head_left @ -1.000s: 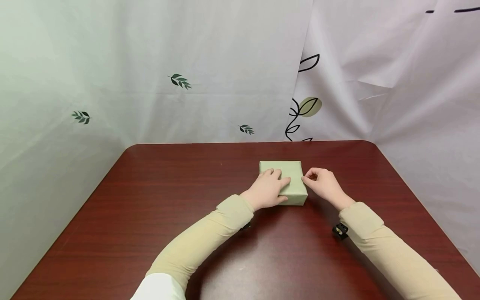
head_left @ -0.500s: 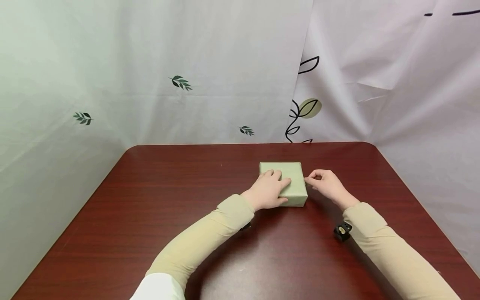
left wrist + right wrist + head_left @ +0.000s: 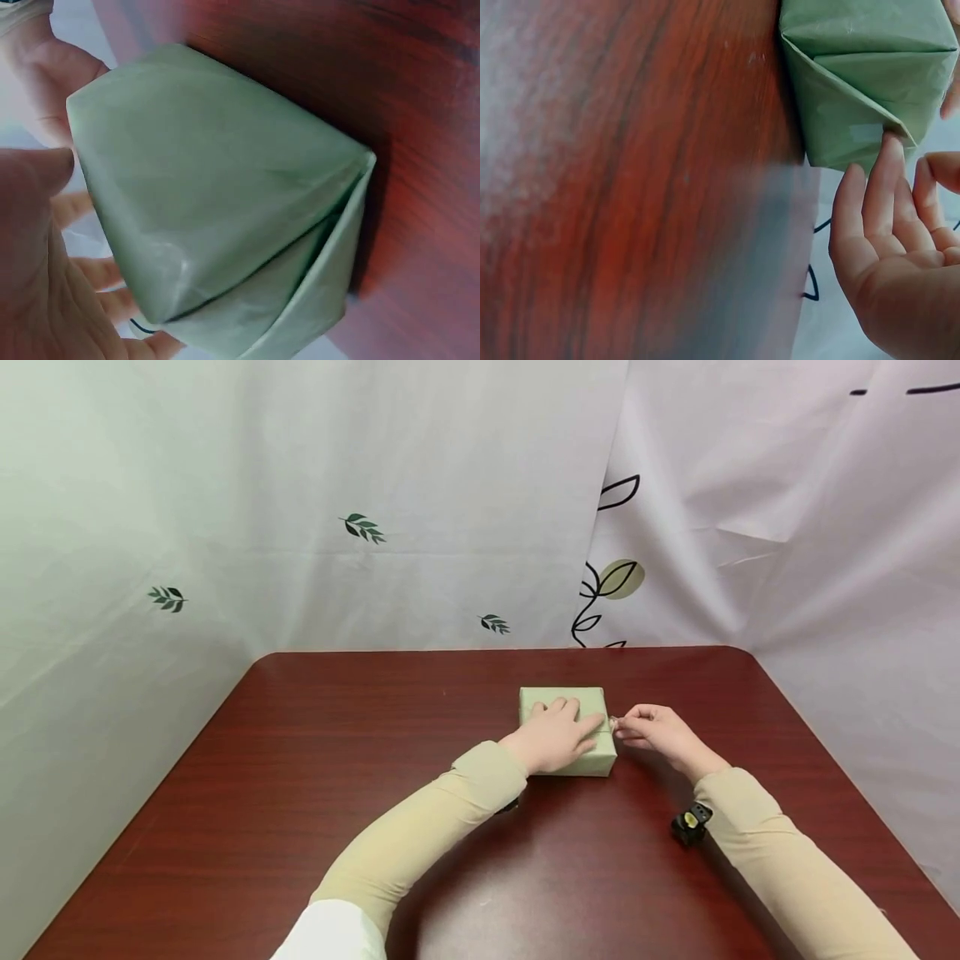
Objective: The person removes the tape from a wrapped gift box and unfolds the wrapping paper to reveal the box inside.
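A reddish-brown wood-grain table [image 3: 300,760] with rounded far corners and dark streaks running through its surface reflects a pale glare toward the person. Directly on it, right of centre and closer to the far edge than the near side, a rectangular box [image 3: 591,702] wrapped in pale green paper sits flat and level

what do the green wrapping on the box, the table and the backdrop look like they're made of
Green wrapping: probably paper, mostly matte with a slight sheen, judging by its crisp folds and creases.
Table: wood or a wood-look laminate, since dark grain streaks show; the pale glare suggests a smooth, semi-gloss finish.
Backdrop: likely fabric or thin sheeting, hanging in wrinkles with printed leaves.
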The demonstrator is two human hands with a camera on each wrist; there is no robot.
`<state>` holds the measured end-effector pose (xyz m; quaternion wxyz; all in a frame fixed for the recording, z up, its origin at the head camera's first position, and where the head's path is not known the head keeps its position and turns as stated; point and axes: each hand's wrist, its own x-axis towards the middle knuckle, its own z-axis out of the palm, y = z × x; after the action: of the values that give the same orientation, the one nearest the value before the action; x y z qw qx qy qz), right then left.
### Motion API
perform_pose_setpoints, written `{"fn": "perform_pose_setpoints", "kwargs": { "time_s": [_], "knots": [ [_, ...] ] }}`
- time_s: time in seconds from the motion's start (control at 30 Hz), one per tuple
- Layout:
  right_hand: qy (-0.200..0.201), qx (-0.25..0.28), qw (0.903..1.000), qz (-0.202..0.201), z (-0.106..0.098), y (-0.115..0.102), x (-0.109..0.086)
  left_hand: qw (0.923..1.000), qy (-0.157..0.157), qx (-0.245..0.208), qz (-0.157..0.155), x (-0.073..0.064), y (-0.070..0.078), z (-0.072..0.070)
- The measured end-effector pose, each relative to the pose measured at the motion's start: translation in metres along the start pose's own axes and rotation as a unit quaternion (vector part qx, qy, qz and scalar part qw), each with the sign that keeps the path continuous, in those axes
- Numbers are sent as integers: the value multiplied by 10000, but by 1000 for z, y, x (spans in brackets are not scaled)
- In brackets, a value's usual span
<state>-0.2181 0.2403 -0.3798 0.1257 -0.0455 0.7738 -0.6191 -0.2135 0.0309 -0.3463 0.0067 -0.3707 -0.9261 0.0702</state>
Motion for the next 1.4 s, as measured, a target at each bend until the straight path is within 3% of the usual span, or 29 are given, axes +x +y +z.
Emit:
{"fn": "perform_pose_setpoints", "kwargs": {
  "time_s": [0.27,0.4,0.63,0.8,0.9,1.1,1.4],
  "knots": [
    [-165,318,9992,163,-5,3,-1,9977,-477,470,-108,5,16,-2],
    [-133,327,9991,231,-9,4,-1,9960,-530,684,-225,6,19,0],
    [-100,-460,9980,432,-18,8,-3,9951,-380,811,-415,11,24,5],
    [9,-1322,9902,444,-24,12,-3,9926,-467,974,-554,15,28,7],
    [152,-1999,9792,320,-25,12,-4,9904,-502,1134,-610,16,30,9],
    [357,-3250,9450,-71,-24,11,-4,9883,-531,1247,-694,16,31,10],
    [439,-4278,9026,-180,-19,11,-2,9870,-476,1370,-687,15,33,10]
  ]
}}
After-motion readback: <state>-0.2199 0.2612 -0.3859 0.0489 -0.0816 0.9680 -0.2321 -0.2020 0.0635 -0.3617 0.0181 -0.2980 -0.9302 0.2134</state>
